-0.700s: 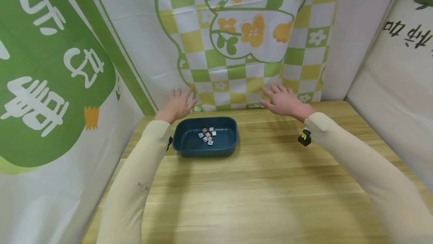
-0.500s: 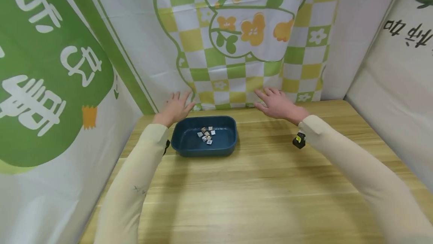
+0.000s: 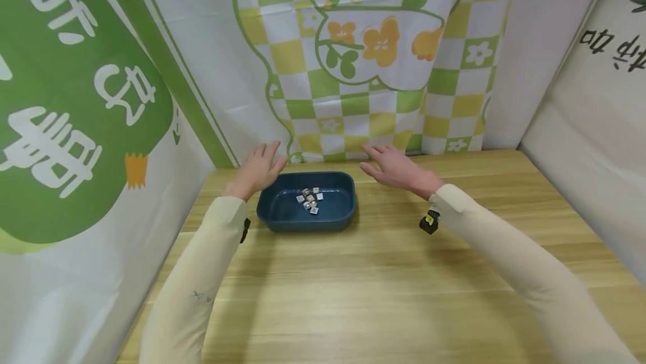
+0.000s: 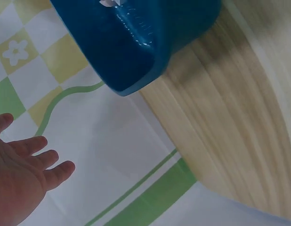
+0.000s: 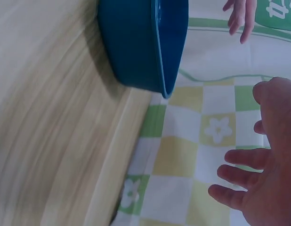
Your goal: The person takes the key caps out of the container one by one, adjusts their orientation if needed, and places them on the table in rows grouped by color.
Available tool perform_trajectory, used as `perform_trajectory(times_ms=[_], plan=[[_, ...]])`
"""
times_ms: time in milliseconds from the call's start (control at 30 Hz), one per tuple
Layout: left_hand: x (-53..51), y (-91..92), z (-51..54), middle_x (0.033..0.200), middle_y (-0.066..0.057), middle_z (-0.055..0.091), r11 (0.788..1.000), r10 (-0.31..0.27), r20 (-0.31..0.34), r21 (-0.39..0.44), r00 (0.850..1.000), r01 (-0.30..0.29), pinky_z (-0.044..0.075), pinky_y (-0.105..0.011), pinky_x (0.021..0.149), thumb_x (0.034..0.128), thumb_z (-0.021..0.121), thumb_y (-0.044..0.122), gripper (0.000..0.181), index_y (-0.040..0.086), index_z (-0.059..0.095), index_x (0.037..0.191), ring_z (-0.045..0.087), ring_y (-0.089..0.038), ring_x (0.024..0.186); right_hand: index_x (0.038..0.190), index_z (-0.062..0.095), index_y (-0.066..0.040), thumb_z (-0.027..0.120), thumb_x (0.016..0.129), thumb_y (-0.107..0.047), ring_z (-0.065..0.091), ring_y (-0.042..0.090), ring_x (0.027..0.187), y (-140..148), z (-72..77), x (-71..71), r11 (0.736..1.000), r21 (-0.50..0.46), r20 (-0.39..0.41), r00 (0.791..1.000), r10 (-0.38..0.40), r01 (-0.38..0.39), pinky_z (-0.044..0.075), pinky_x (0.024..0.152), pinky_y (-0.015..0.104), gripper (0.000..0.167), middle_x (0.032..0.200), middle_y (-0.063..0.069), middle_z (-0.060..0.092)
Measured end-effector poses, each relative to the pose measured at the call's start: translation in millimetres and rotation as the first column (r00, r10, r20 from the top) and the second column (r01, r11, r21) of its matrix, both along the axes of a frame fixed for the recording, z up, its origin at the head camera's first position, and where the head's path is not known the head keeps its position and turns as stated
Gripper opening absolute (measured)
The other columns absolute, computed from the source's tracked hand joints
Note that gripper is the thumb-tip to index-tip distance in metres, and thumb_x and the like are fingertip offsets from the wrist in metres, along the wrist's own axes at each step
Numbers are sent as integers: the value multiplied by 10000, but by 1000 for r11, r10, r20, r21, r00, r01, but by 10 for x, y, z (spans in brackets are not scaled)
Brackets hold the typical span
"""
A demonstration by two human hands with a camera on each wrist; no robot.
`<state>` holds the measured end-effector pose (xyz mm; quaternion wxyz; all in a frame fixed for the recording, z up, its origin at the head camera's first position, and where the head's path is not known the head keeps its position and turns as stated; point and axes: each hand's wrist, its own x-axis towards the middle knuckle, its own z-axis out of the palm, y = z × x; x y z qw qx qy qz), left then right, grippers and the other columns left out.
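A dark blue rectangular tub (image 3: 305, 226) stands near the table's back edge, with several small white and tan tiles (image 3: 310, 198) lying loose in its middle. My left hand (image 3: 256, 171) hovers by the tub's back left corner, fingers spread and holding nothing. To the right of the tub, a short gap away, my right hand (image 3: 396, 170) is stretched out over the back of the table, also holding nothing. The left wrist view shows the left hand (image 4: 23, 174) beside the tub (image 4: 164, 42); the right wrist view shows the right hand (image 5: 263, 165) with fingers apart.
The wooden table (image 3: 353, 291) meets a checked green and yellow cloth (image 3: 353, 106) at its back. A green printed cloth (image 3: 65, 184) hangs at the left, a pale printed one (image 3: 595, 145) at the right. Dark devices are strapped at both wrists.
My right hand has moved left and slightly down, nearer the tub. The left hand has shifted slightly left and lower. The tub and tiles look the same.
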<state>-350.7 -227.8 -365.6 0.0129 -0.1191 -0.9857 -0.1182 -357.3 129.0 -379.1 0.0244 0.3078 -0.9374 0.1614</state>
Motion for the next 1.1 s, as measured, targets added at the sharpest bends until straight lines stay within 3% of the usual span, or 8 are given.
perform_trajectory(times_ms=[200,400,500,633,800,1100], plan=[[39,-43,-86,1590,-277,198,999,-13,-18,50,1000,14,191,-622,1178,1060,312,474,657,104,155,1579,189,-472,1461,1567,261,-146,382,1062,-399,325,415,1432,-142,-58,47,999,-37,50,999,17,-15,231,1195,559,577,1542,190,384],[62,-85,-220,1586,-276,214,994,-13,-29,105,999,16,200,-610,1182,1059,344,448,648,85,183,1572,202,-465,1460,1550,293,-102,396,1067,-323,339,363,1440,-309,-146,81,994,-76,41,996,78,-75,275,1185,527,541,1578,158,335],[67,-112,-286,1572,-284,237,993,-22,-44,117,999,27,219,-610,1174,1061,354,428,635,79,197,1568,226,-468,1447,1537,325,-102,436,1054,-330,464,340,1352,-376,-165,103,994,-78,36,996,78,-75,399,1103,507,545,1525,173,415],[86,-158,-343,1563,-293,246,985,-32,-50,166,998,40,239,-617,1162,1062,355,420,626,91,197,1571,252,-473,1432,1486,417,-89,501,1030,-310,634,279,1109,-480,-192,127,993,-80,-3,996,88,-88,522,919,453,514,1291,155,621],[128,-235,-417,1564,-296,249,973,-6,-30,232,1000,12,237,-615,1164,1065,354,402,619,113,170,1581,258,-475,1432,1433,490,-92,541,1013,-290,648,176,904,-623,-287,153,991,-65,-39,993,116,-118,541,795,375,467,1047,68,697],[181,-271,-581,1556,-322,241,963,10,4,269,1000,-11,246,-628,1153,1063,324,450,656,86,147,1581,261,-501,1420,1379,553,-117,548,1014,-270,620,111,771,-834,-472,184,983,-75,12,985,171,-169,527,706,301,396,987,19,702]])
